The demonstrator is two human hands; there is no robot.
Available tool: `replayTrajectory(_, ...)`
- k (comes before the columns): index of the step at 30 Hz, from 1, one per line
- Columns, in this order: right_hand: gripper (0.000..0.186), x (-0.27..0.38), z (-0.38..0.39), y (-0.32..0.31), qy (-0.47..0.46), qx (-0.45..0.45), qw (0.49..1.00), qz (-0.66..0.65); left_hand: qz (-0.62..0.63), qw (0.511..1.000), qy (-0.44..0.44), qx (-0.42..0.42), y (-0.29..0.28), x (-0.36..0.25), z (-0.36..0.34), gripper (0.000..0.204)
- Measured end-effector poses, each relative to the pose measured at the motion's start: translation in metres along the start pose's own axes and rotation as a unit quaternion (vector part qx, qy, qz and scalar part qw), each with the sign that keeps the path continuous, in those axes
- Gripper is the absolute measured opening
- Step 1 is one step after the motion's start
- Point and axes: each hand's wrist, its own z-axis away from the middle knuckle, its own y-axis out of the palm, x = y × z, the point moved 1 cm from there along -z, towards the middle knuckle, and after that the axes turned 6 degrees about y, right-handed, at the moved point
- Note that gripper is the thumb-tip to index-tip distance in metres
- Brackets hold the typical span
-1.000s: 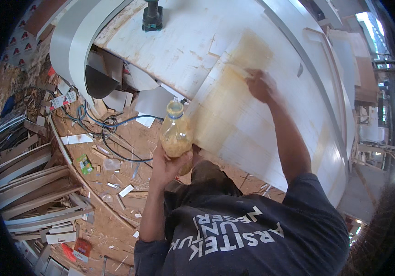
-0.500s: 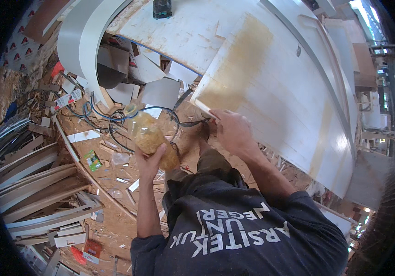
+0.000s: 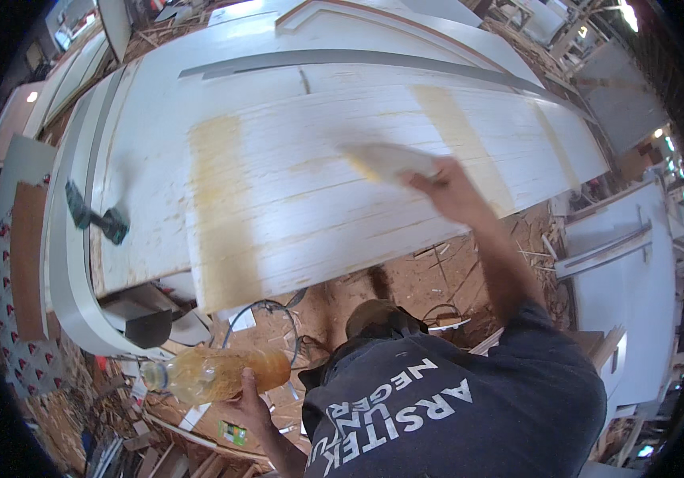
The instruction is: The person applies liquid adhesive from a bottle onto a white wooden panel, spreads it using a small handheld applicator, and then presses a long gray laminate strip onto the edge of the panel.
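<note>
My left hand [image 3: 243,408] grips a clear plastic bottle [image 3: 216,374] of yellowish glue, tipped nearly horizontal below the white panel's front edge. My right hand [image 3: 445,190] pinches a pale flat spreader [image 3: 382,162] with yellow on its edge, blurred, over the middle of a long white panel [image 3: 318,223]. Bands of yellow glue [image 3: 222,207] cross the panel at its left and right parts. Left of the panel, a dark green cordless drill [image 3: 103,221] lies on a larger white board [image 3: 143,127].
Grey strips [image 3: 294,60] lie along the panel's far side. Curved white pieces [image 3: 67,271] stand at the left. Cables [image 3: 294,338] and wood scraps litter the floor [image 3: 390,295]. White boards [image 3: 621,295] stand at the right.
The view has swung round. The bottle has tipped from upright to nearly horizontal. My right hand has swept back from the panel's near edge to over its middle with the spreader.
</note>
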Motion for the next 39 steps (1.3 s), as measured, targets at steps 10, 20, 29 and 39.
replayTrajectory(10, 0.027, -0.270, -0.208, -0.210, 0.023, -0.059, 0.935, 0.349, -0.033, 0.991, 0.127, -0.009, 0.345, -0.044, 0.003, 0.064)
replayTrajectory(20, 0.031, -0.358, -0.306, -0.189, -0.050, 0.079, 0.928, 0.361, -0.025, 0.989, 0.144, -0.038, 0.425, -0.026, 0.016, 0.060)
replayTrajectory(29, 0.036, -0.372, -0.331, -0.199, -0.054, 0.107, 0.916, 0.382, -0.061, 0.980, 0.189, -0.026, 0.438, -0.028, 0.018, 0.050)
replayTrajectory(39, 0.033, -0.342, -0.135, -0.216, 0.015, 0.213, 0.913, 0.348, -0.038, 0.964, 0.261, -0.013, 0.442, -0.032, 0.010, 0.051)
